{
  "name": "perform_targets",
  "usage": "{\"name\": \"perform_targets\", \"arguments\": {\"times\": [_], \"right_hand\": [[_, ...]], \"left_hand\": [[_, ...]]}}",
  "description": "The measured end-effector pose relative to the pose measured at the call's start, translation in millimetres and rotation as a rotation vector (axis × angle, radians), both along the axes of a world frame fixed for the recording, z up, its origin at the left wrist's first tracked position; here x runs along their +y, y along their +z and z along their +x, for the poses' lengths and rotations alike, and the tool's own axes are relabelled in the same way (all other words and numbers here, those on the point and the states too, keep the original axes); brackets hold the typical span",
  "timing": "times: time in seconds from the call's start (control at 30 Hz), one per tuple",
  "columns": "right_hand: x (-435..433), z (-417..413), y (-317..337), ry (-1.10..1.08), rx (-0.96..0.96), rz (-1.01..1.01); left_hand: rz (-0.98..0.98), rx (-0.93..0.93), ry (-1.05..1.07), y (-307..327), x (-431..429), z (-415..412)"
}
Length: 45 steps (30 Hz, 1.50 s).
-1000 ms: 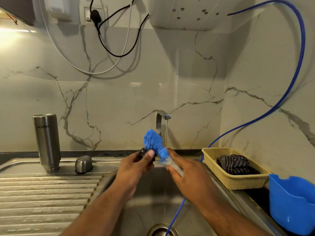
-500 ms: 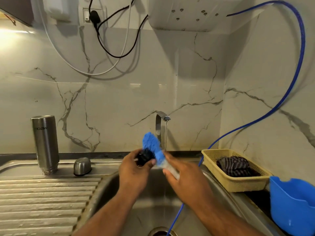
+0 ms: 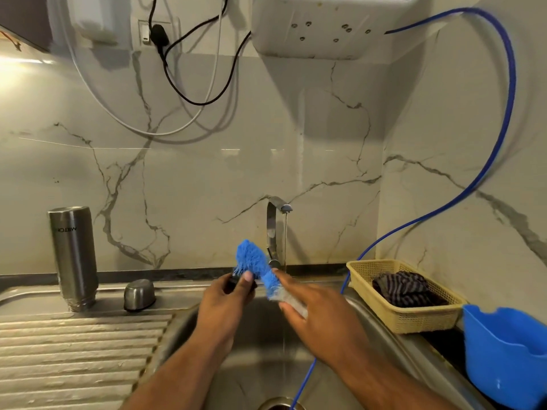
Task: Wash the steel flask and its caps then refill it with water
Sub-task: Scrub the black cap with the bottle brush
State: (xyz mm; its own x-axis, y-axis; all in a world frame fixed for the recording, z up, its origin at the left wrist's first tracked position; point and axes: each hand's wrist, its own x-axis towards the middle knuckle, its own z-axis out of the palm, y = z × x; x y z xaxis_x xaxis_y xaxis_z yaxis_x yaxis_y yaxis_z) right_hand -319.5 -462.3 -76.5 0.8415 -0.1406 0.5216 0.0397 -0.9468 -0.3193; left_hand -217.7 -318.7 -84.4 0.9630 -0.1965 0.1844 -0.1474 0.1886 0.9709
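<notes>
Hardly anything had changed in the last half second; both hands had stayed over the sink (image 3: 183, 329), and the brush (image 3: 251, 260) had kept its tilt, blue bristles up and to the left; the black cap (image 3: 232, 281) now showed less, mostly hidden behind the thumb. Both forearms reached up from the bottom edge and met in front of the tap (image 3: 273, 229), where a thin stream of water (image 3: 285, 241) ran just behind the fingers. The left hand (image 3: 225, 303) was curled, pinching the black cap between thumb and fingers, with the bristles touching the cap; the right hand (image 3: 313, 309) gripped the brush by its pale handle, index finger laid along it. The flask (image 3: 74, 255) stood well to the left on the draining board (image 3: 74, 350), mouth down, with the steel cap (image 3: 139, 295) near it, both apart from the hands. To the right sat a basket (image 3: 414, 321) holding a striped cloth (image 3: 405, 288), a blue tub (image 3: 509, 350) beside it; a blue hose (image 3: 473, 184) dropped into the sink.
</notes>
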Motion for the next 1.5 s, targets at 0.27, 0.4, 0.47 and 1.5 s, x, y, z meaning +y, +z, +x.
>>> {"name": "perform_targets", "arguments": {"times": [0.27, 0.4, 0.47, 1.5], "right_hand": [[-6.4, -0.2, -0.5, 0.006, -0.008, -0.087], [-3.8, -2.6, 0.0, 0.036, -0.014, -0.142], [-4.8, -4.5, 0.0, 0.053, -0.010, -0.166], [-2.8, 0.9, 0.6, 0.132, 0.087, 0.558]], "left_hand": [[-0.425, 0.290, -0.108, 13.8, -0.4, -0.4], [-0.619, 0.451, -0.137, 19.3, 1.6, -9.6], [-0.643, 0.497, -0.120, 22.7, 4.1, -10.7], [-0.215, 0.220, 0.046, 26.9, 15.0, 16.5]]}}
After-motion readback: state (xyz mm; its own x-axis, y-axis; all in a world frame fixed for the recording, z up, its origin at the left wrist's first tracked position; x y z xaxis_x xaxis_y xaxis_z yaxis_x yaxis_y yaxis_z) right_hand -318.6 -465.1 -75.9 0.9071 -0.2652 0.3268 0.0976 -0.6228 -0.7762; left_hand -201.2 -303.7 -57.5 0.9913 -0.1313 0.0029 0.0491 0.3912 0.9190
